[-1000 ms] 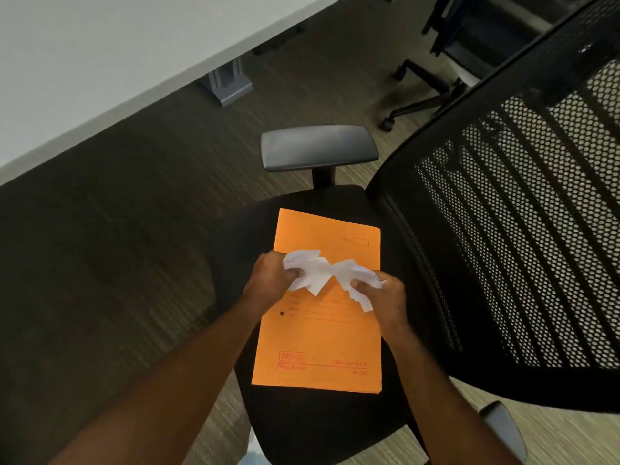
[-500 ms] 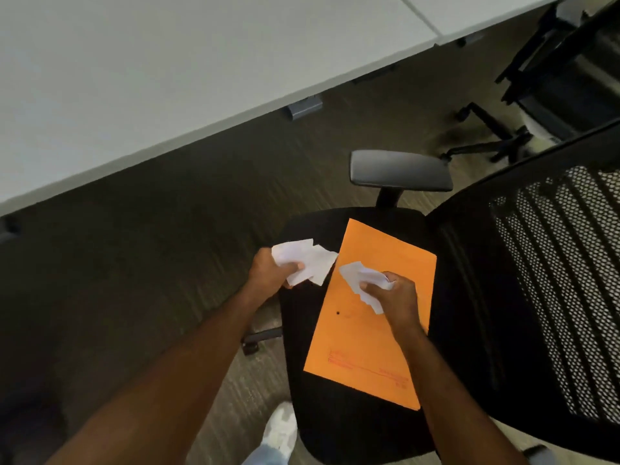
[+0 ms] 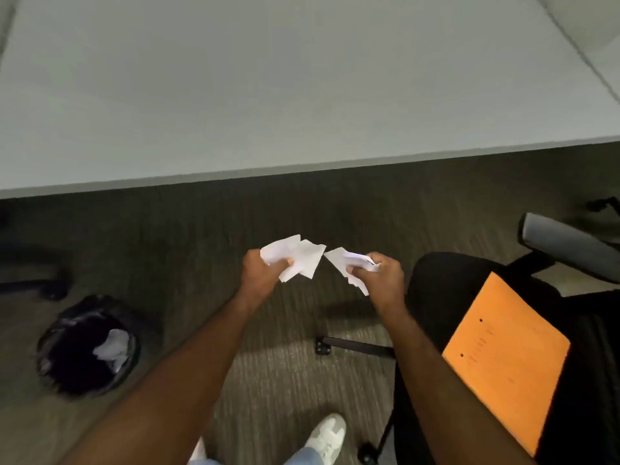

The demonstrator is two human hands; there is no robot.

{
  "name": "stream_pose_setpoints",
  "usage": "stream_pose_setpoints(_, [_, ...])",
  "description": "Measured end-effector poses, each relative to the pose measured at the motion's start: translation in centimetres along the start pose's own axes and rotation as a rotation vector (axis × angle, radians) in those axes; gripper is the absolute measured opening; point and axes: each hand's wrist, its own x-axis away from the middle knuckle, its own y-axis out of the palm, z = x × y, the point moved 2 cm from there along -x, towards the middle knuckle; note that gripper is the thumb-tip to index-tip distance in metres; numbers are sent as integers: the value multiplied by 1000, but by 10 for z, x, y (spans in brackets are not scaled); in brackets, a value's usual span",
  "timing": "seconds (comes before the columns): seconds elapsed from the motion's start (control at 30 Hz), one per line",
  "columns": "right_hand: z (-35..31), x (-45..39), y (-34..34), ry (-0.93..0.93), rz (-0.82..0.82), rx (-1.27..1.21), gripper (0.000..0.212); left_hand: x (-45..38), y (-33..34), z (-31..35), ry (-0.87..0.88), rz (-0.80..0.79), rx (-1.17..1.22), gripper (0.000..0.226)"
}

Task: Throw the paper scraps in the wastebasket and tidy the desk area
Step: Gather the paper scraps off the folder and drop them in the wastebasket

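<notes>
Head view looks down on two bunches of torn white paper scraps held over the carpeted floor, below the near edge of the desk (image 3: 302,95). One bunch, the left scraps (image 3: 295,258), is pinched in the left hand (image 3: 265,276), whose grip is clenched on it. The other bunch, the right scraps (image 3: 352,265), is crumpled in the right hand (image 3: 379,280), whose grip is also closed around the paper. Tips of the two bunches come close together between the hands, but I cannot tell if they touch.

Down to the left on the floor stands a round wastebasket (image 3: 50,350) lined with a black bag, with crumpled white paper (image 3: 112,349) already inside. To the right is a black office chair (image 3: 436,283) with a grey armrest (image 3: 567,250); an orange folder (image 3: 503,357) lies flat on its seat. White shoes (image 3: 327,434) show at the bottom, on the floor between the forearms.
</notes>
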Motion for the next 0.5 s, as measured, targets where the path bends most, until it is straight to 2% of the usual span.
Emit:
stream_pose_setpoints(0.13, [-43,16,88,-39,-117,32,15,-4,-97,-24,10,129,3,35])
stream_pose_setpoints(0.2, [-63,28,140,-59,-178,68,15,-3,-151,-43,7,188,-4,30])
stream_pose_setpoints(0.27, [-80,44,198,-70,-252,107,13,-1,-206,-69,-53,287,-39,20])
stream_pose_setpoints(0.4, [-96,83,307,-18,-449,100,16,12,-299,-129,-212,442,-181,19])
stream_pose_setpoints(0.5, [-98,115,387,44,-543,88,14,20,-359,-175,-309,450,-387,34])
